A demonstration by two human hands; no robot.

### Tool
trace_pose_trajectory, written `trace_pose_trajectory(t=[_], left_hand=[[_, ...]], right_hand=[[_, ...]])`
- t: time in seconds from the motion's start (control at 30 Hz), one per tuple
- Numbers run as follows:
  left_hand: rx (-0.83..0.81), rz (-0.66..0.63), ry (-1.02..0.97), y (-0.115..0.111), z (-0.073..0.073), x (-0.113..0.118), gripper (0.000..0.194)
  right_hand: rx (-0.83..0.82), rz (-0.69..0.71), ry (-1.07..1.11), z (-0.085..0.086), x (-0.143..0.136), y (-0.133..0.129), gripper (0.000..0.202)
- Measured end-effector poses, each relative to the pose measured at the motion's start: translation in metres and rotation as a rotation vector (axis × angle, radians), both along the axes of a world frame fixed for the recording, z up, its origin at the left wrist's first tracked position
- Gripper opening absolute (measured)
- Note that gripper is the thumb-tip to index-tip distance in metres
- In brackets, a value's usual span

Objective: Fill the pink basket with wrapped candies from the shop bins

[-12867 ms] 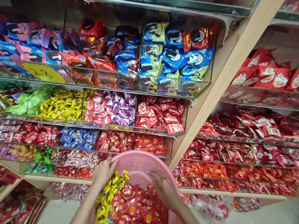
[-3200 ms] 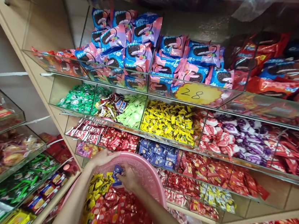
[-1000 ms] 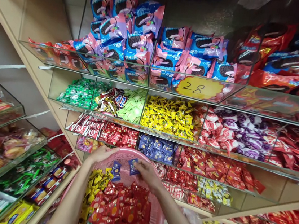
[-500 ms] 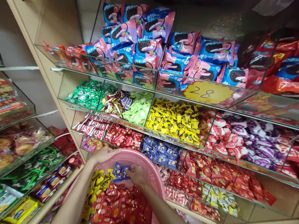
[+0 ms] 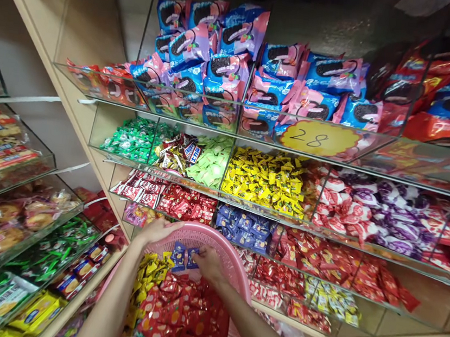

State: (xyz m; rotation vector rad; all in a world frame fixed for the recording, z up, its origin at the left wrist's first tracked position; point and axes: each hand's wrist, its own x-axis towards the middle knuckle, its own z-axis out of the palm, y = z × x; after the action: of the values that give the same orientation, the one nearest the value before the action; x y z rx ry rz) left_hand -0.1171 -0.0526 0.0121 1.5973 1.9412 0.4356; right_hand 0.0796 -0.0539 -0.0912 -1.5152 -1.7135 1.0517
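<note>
The shelf unit [image 5: 37,30] is holding wrapped sweets [image 5: 264,181] in clear-fronted tiers. In front, the pink basket [image 5: 244,272] is containing piled red packets [image 5: 186,311], with yellow packets [image 5: 150,274] lying to their left. Spaced apart, the left hand [image 5: 156,231] is gripping the basket's rim; the right hand [image 5: 210,264] is pinching one blue packet [image 5: 192,257] inside, beside a second blue packet [image 5: 178,257].

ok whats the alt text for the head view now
Someone's left hand holds a pink perforated basket by its rim while the right hand pinches a blue packet inside, near yellow candies and red packets. Behind, glass-fronted shelves hold wrapped cookies and sweets.
</note>
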Motion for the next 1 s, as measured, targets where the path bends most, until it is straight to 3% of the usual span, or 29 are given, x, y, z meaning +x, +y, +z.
trace_pose_trajectory(t=[0.17,0.43,0.67,0.87,1.0], left_hand=[[-0.008,0.007,0.038,0.0,0.002,0.003,0.056],[-0.028,-0.006,0.051,-0.001,0.004,0.004,0.055],[-0.014,0.02,-0.003,-0.002,0.0,0.002,0.056],[-0.02,0.005,0.017,-0.002,0.003,0.004,0.057],[-0.018,-0.004,0.012,-0.002,0.003,0.004,0.056]], right_hand=[[-0.004,0.103,0.263,0.015,-0.004,-0.01,0.012],[-0.058,0.164,0.235,-0.013,-0.022,-0.013,0.008],[-0.106,0.207,0.211,-0.014,-0.025,-0.022,0.018],[-0.055,0.228,0.055,-0.004,-0.023,-0.026,0.027],[0.013,0.21,-0.089,0.019,-0.007,-0.029,0.031]])
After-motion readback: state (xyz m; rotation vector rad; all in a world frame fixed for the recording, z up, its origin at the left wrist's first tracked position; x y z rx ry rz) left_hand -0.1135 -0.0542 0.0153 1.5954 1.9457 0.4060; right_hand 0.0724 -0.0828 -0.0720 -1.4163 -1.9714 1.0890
